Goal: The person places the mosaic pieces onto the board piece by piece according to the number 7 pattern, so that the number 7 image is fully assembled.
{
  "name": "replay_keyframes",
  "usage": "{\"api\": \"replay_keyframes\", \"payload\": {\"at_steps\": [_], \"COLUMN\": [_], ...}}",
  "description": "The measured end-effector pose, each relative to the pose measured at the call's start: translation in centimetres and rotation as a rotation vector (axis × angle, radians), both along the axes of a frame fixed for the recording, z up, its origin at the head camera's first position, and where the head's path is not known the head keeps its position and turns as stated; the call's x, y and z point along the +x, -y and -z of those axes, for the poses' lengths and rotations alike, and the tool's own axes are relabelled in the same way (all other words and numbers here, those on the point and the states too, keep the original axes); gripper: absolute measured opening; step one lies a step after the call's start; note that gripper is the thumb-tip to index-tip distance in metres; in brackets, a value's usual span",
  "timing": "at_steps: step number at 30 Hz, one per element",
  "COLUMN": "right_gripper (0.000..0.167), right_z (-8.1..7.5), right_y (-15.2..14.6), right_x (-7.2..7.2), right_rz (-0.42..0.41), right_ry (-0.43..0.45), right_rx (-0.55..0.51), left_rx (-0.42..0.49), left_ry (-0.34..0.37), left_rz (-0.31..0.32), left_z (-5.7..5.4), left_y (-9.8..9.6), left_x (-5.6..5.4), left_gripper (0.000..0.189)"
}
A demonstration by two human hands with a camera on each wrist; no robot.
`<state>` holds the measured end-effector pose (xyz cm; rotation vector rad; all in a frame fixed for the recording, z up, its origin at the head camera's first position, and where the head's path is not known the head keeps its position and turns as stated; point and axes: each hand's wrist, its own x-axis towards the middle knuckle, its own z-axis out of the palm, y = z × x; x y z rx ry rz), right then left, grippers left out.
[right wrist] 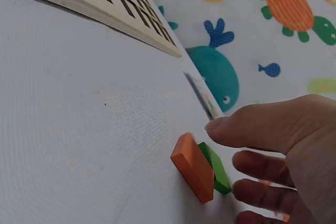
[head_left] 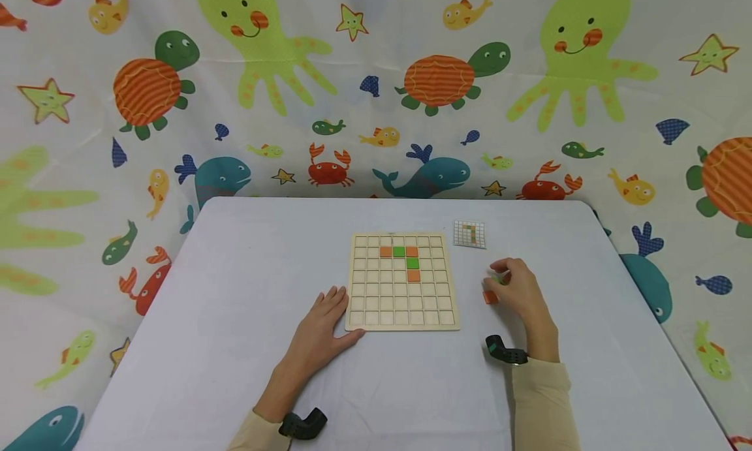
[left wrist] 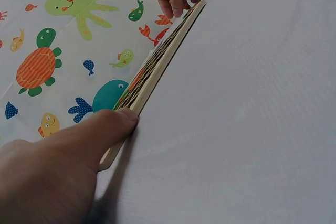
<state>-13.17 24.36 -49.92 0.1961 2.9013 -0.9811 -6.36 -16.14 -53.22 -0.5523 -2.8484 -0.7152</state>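
A wooden grid board lies on the table, with several orange and green square tiles set in its upper cells. My left hand rests at the board's near left corner, fingers straight along the left side and thumb against the front edge. To the right of the board, my right hand hovers over two loose tiles. In the right wrist view the orange tile leans close to the green tile. Thumb and fingers are bent and spread around them, with a gap between; no grip on either shows.
A small pattern card with a printed grid lies beyond the board's upper right corner. The white table backs onto a curtain printed with sea animals. Both wrists carry black camera mounts.
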Motion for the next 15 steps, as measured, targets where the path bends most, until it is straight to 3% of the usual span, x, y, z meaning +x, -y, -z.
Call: {"api": "replay_keyframes", "payload": {"at_steps": [15], "right_gripper": [0.040], "right_z": [-0.11], "right_y": [-0.69], "right_x": [0.43], "right_rz": [-0.012], "right_ry": [0.013], "right_rx": [0.005], "left_rx": [0.000], "left_ry": [0.014], "left_rz": [-0.001], "left_z": [-0.09], "left_y": [0.04], "left_x": [-0.01], "left_gripper": [0.082]}}
